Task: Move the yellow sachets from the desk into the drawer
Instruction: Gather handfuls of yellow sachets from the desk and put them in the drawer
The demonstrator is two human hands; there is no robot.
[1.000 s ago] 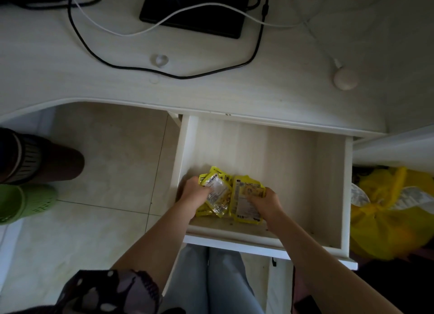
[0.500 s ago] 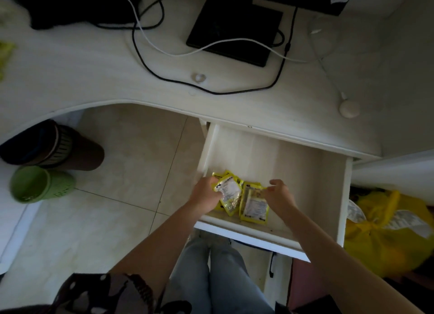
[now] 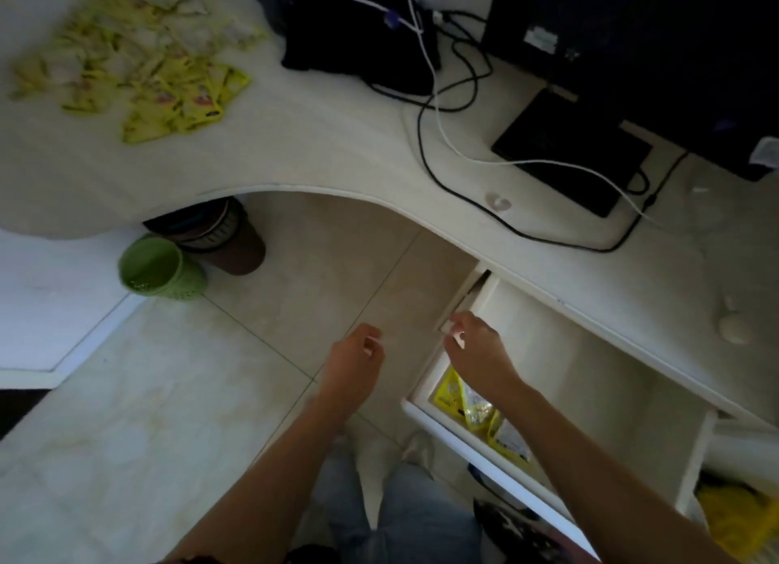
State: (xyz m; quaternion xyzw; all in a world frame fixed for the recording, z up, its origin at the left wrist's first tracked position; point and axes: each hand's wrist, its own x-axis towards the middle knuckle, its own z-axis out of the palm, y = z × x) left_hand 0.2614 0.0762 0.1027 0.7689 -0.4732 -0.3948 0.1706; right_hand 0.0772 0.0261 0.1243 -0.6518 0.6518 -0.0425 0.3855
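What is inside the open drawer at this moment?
The drawer holds a few yellow sachets in its near left corner. The right forearm crosses over them, hiding part of the group, so their number cannot be counted. The rest of the visible floor shows bare wood.

Yellow sachets (image 3: 139, 66) with white and red print are seen on a pale woodgrain desk (image 3: 337, 150). Yellow sachets (image 3: 476, 407) with clear panels are noted in a white drawer (image 3: 569, 378). A green perforated bin (image 3: 158, 268), brown bin (image 3: 232, 243), black and white cables (image 3: 442, 112) and beige tiled floor (image 3: 168, 395) are recorded.
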